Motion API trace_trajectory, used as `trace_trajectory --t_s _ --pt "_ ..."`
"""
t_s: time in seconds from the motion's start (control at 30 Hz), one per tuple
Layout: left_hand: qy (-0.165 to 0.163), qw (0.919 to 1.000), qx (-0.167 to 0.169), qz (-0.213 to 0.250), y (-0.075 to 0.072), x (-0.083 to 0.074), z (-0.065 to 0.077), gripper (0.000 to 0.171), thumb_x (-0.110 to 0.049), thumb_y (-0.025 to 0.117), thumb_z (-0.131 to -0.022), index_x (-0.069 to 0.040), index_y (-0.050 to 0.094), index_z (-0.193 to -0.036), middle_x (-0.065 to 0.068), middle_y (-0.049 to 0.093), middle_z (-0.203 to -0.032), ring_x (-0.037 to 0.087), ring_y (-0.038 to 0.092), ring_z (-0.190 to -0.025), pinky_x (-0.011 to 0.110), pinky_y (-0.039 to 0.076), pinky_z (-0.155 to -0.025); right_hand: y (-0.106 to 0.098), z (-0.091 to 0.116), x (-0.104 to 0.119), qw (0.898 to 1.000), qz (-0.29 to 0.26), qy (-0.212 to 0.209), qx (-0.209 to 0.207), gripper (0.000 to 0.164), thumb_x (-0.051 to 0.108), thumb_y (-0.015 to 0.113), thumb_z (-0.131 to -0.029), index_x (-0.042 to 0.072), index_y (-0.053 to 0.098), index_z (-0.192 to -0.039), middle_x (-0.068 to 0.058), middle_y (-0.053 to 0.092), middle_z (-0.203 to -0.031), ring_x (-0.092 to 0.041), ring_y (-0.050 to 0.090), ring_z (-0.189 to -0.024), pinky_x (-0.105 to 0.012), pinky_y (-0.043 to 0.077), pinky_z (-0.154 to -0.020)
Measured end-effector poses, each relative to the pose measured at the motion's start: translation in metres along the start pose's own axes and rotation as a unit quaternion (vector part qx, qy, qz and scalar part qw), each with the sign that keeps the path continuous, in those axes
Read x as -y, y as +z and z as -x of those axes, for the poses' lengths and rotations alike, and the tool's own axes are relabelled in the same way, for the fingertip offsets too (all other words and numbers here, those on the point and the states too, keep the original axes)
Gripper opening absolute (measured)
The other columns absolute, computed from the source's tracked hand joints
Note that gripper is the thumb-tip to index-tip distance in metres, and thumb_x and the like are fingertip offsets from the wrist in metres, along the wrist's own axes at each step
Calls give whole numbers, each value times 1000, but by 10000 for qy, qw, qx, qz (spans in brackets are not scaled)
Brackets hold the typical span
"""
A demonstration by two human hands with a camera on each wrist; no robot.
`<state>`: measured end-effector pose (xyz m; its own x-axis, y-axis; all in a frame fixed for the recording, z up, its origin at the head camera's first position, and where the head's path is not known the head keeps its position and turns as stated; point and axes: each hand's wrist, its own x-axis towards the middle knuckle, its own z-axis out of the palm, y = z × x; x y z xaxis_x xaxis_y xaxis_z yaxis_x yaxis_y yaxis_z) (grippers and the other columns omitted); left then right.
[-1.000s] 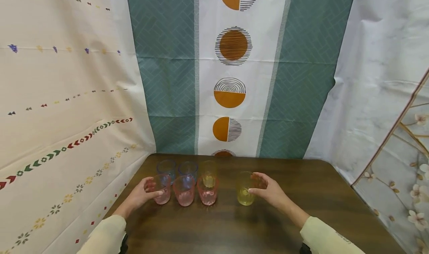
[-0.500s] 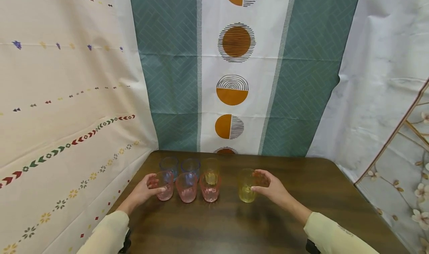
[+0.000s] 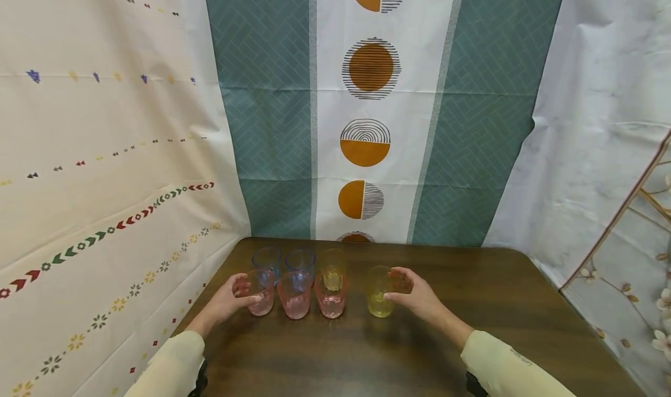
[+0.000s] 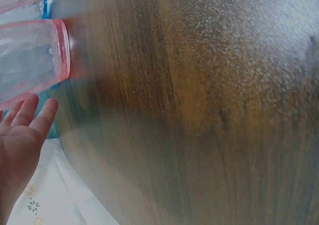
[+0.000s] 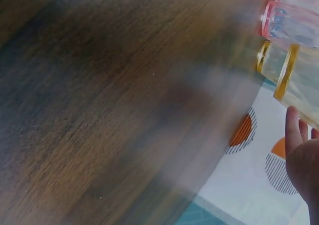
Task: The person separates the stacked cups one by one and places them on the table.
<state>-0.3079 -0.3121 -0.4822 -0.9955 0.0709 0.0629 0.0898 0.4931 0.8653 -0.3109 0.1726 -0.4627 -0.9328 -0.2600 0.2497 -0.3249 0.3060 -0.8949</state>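
On the left, my left hand (image 3: 224,302) curls around the leftmost pink glass (image 3: 262,292), thumb in front. The same pink glass (image 4: 30,60) shows beside the fingers in the left wrist view. A middle pink glass (image 3: 296,304) and a third pink glass (image 3: 331,304) stand to its right in one row. My right hand (image 3: 419,298) grips a yellow glass (image 3: 378,305) to the right of that row. Its base (image 5: 286,73) shows in the right wrist view; I cannot tell whether it touches the table. All the glasses are upright.
Behind the pink row stand a light blue glass (image 3: 267,257), a darker blue glass (image 3: 300,260) and another yellow glass (image 3: 332,260), partly hidden. They share a dark wooden table (image 3: 335,362). A patterned cloth (image 3: 367,106) hangs at its back edge, with more cloth at both sides.
My right hand and the yellow glass have shifted a little left, nearer the pink row. The left hand keeps its place at the leftmost pink glass. The head view has tilted and turned slightly.
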Motion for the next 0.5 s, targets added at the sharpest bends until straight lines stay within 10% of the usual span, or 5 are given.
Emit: trace_trajectory --t_s 0.5 --pt "-59 9999 -3 133 0 3 -1 84 -21 78 -88 8 26 -146 32 45 -141 46 42 -133 55 39 -106 16 -7 -8 9994 68 316 -159 68 22 83 -82 1 51 -138 -17 58 -134 -34 57 -120 -44 52 -93"
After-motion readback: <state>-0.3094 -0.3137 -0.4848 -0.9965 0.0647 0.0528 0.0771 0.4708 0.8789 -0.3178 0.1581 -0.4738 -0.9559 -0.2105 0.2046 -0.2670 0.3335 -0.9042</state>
